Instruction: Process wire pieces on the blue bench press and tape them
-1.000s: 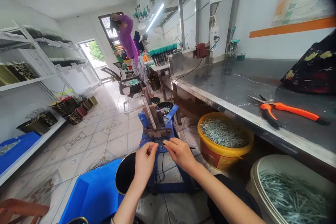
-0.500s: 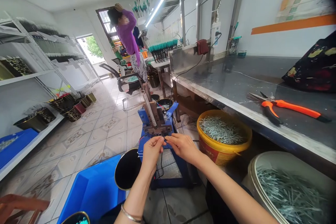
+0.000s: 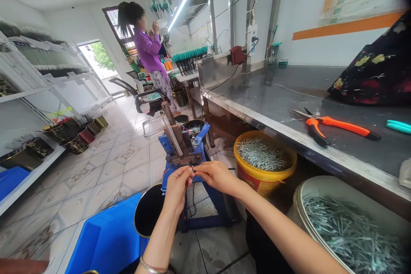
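I logged: left hand (image 3: 177,183) and right hand (image 3: 215,175) pinched shut from either side on a thin piece (image 3: 192,170), steadying it at 6 o'clock of the press (image 3: 181,143); bin (image 3: 148,216) sat at 7 beneath them, bucket (image 3: 263,167) at 3 within reach.

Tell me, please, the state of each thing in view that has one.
Left hand, pinching small part.
Right hand, pinching it too.
Pliers, handles spread.
Yellow bucket, nearly full.
White bucket, partly full.
Black pot, looks empty.
Strip light, on.
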Motion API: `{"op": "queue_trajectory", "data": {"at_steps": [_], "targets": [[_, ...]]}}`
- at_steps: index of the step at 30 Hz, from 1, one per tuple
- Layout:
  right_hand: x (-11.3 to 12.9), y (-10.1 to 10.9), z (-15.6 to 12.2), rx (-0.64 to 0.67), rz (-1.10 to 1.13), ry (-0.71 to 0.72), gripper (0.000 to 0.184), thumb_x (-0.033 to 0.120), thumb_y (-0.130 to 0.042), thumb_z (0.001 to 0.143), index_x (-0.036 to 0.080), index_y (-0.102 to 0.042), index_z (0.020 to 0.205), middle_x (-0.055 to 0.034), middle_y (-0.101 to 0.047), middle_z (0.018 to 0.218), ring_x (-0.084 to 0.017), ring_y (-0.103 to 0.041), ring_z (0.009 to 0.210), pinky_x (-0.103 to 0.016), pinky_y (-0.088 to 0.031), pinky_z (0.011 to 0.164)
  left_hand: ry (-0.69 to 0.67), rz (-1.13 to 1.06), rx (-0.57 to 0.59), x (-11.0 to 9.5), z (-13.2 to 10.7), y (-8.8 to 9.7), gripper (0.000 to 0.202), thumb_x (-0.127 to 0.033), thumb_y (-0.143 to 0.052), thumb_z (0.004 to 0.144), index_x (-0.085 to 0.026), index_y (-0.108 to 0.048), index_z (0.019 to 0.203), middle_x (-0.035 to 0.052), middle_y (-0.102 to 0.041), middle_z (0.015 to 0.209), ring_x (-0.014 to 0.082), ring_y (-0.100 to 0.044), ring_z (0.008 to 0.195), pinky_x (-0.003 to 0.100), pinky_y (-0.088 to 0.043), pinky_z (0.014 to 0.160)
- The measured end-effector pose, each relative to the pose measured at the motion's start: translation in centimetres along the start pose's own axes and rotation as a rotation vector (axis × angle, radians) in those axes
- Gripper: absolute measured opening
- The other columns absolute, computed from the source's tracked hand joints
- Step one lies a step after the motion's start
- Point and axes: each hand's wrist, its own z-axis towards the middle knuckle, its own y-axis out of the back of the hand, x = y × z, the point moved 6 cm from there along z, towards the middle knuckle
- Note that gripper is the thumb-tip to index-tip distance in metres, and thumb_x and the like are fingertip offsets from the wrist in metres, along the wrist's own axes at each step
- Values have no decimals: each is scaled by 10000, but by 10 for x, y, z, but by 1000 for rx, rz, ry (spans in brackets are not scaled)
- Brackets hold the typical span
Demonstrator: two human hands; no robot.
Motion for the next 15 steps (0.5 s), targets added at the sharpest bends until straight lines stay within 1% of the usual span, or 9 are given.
{"op": "queue_trajectory", "data": {"at_steps": [5,9,11,13,15], "targets": [[0,-1,2,38,27,-38,275,246,-399,884,233,-606,1064,-45,-658,925,-157,-586,833,-218,-369,677,43,-67,-1,2,1,0,285,-252,-735,538,-99,-611,744,-2,-587,554,25,-431,431,136,-342,443],[3,6,6,84,-95,-47,260,243,-410,874,221,-623,1020,-49,-657,854,-161,-592,763,-223,-356,622,62,-86,7,2,4,0,263,-246,-725,553,-99,-595,728,-7,-569,545,25,-431,426,135,-341,435],[5,8,8,108,-123,-26,256,243,-409,874,233,-622,1016,-38,-654,837,-158,-593,743,-222,-348,603,71,-90,7,3,5,0,261,-239,-722,556,-103,-587,733,-10,-565,551,24,-431,430,134,-344,440],[4,7,8,101,-99,-1,261,247,-404,880,247,-607,1043,-31,-652,862,-153,-594,768,-216,-352,614,70,-89,9,3,6,-1,260,-236,-719,559,-106,-584,739,-13,-561,560,24,-431,439,135,-347,449],[2,4,6,54,-73,4,270,250,-398,887,245,-592,1073,-32,-650,891,-148,-591,788,-213,-360,631,56,-79,20,2,5,-1,257,-248,-715,573,-107,-590,747,-13,-561,575,27,-434,453,140,-351,461]]}}
